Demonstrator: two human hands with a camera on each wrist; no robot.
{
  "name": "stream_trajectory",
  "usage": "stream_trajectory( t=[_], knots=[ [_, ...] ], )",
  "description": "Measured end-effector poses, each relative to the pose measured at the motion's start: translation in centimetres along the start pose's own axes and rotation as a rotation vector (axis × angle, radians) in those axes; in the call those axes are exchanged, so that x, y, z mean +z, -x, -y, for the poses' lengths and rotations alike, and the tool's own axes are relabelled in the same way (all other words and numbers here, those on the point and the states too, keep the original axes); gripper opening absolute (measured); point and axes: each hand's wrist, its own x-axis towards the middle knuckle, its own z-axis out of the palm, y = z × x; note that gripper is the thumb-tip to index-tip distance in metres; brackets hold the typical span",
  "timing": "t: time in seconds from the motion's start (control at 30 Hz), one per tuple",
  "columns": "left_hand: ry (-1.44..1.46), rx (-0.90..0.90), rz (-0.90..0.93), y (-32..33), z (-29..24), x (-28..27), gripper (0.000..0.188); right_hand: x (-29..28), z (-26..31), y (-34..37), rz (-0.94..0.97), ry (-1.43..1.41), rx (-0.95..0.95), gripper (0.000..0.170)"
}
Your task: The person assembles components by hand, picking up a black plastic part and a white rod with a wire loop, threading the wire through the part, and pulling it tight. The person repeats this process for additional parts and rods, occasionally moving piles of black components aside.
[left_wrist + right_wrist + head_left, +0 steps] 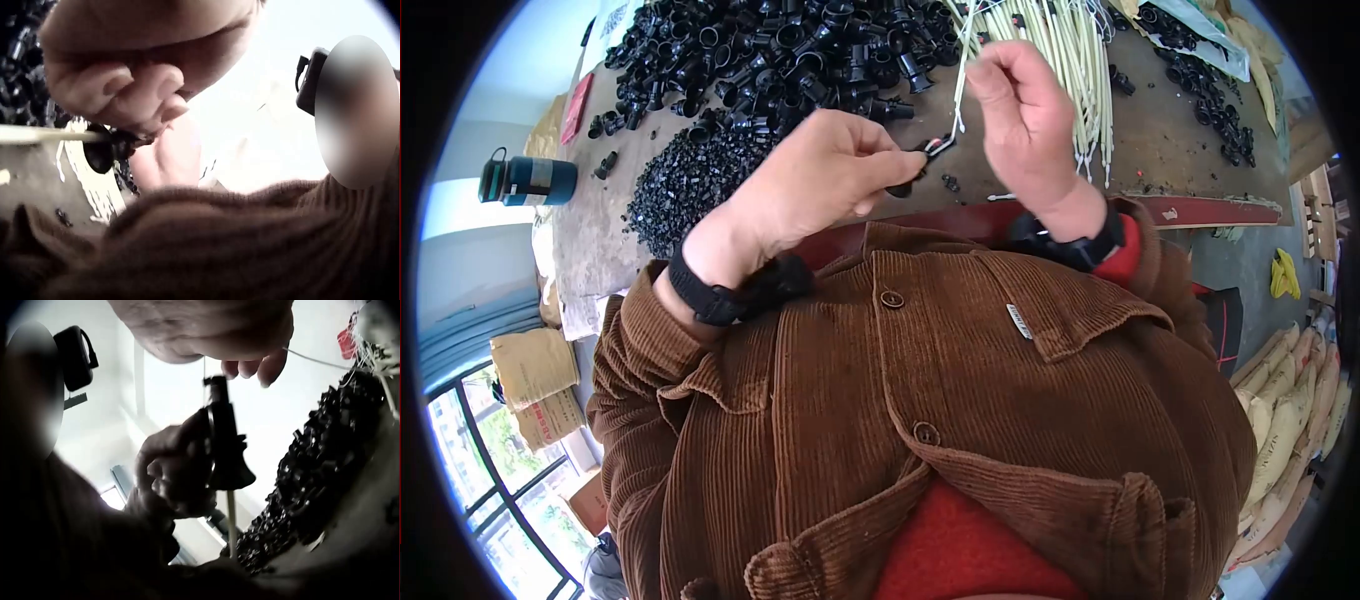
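My left hand (pixel 820 175) pinches a black plastic fitting (pixel 230 450) between thumb and fingers, above the table's front edge. The fitting has a flared end, and a thin cream rod (pixel 232 519) sticks out of it. In the left wrist view the curled fingers (pixel 169 81) lie right against the black fitting (pixel 100 150). My right hand (pixel 1030 120) is raised to the right of the left one, thumb and forefinger brought together. A thin pale thread (pixel 319 361) runs from its fingers in the right wrist view.
Across the table (pixel 610 245) lie a heap of black fittings (pixel 790 60), a pile of small black pieces (pixel 685 180) and a bundle of cream rods (pixel 1090 90). A dark teal bottle (pixel 545 181) stands at the left. More black parts (pixel 1215 110) lie at the right.
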Motion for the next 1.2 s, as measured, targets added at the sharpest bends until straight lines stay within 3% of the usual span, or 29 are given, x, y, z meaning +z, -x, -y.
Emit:
stream_trajectory(
  t=[0.07, 0.1, 0.2, 0.3, 0.33, 0.43, 0.47, 0.63, 0.73, 0.77, 0.8, 0.87, 0.93, 0.97, 1.03, 1.1, 1.2],
  knots=[
    [0.158, -0.063, 0.036, -0.6, 0.1, 0.5, 0.029, 2.0, 0.2, -0.5, -0.166, -0.452, 0.113, 0.016],
    [0.033, 0.01, -0.022, -0.8, 0.5, 0.8, 0.028, 1.9, 0.2, -0.5, -0.167, -0.454, 0.107, 0.016],
    [-0.223, 0.152, -0.134, -1.6, 2.3, 1.5, 0.027, 1.5, 0.4, -0.2, -0.054, -0.906, 0.44, 0.02],
    [-0.248, 0.586, -0.291, -2.5, 4.0, 2.3, 0.025, 1.6, 1.0, -0.2, -0.06, -0.891, 0.429, 0.022],
    [-0.25, 0.585, -0.292, -2.4, 4.1, 2.2, 0.025, 1.7, 1.1, -0.3, -0.065, -0.884, 0.423, 0.022],
    [0.16, 0.22, 0.063, -1.7, 2.5, 1.8, 0.029, 1.8, 1.0, -0.1, -0.089, -0.888, 0.384, 0.02],
    [0.157, 0.221, 0.063, -1.3, 2.1, 1.6, 0.029, 1.8, 1.0, 0.0, -0.1, -0.889, 0.367, 0.019],
    [-0.199, 0.31, -0.23, 2.1, 1.8, -0.8, 0.021, 1.6, 1.1, 0.1, -0.117, -0.536, 0.127, 0.018],
    [-0.509, 0.351, -0.386, 6.9, 3.2, -4.5, 0.021, -0.6, 1.9, 0.7, 0.375, -0.18, 0.366, 0.016],
    [-0.598, 0.238, -0.36, 9.3, 3.8, -5.9, 0.023, -0.9, 1.7, 1.0, 0.376, -0.185, 0.367, 0.016],
    [-0.684, 0.125, -0.333, 11.9, 4.5, -7.2, 0.025, -1.1, 1.4, 1.4, 0.502, -0.174, 0.378, 0.016],
    [-0.695, -0.313, -0.191, 17.0, 6.3, -9.7, 0.028, -1.4, 0.7, 2.1, 0.758, -0.15, 0.392, 0.016],
    [-0.877, -0.453, -0.268, 21.1, 8.8, -10.9, 0.029, -1.8, -0.1, 2.9, 0.728, -0.148, 0.45, 0.015],
    [-0.874, -0.457, -0.269, 22.1, 9.6, -10.9, 0.029, -2.1, -0.5, 3.2, 0.693, -0.141, 0.507, 0.015],
    [-1.122, -0.447, -0.477, 23.0, 10.6, -10.6, 0.024, -2.9, -1.0, 3.1, 0.658, -0.127, 0.562, 0.015],
    [-1.24, -0.428, -0.584, 21.8, 10.8, -10.4, 0.022, -3.9, -1.2, 2.6, 0.482, -0.069, 0.691, 0.015],
    [-0.791, -0.047, -0.611, 14.6, 8.6, -8.5, 0.018, -6.3, -3.2, 1.9, 0.297, 0.067, 0.709, 0.017]
  ],
)
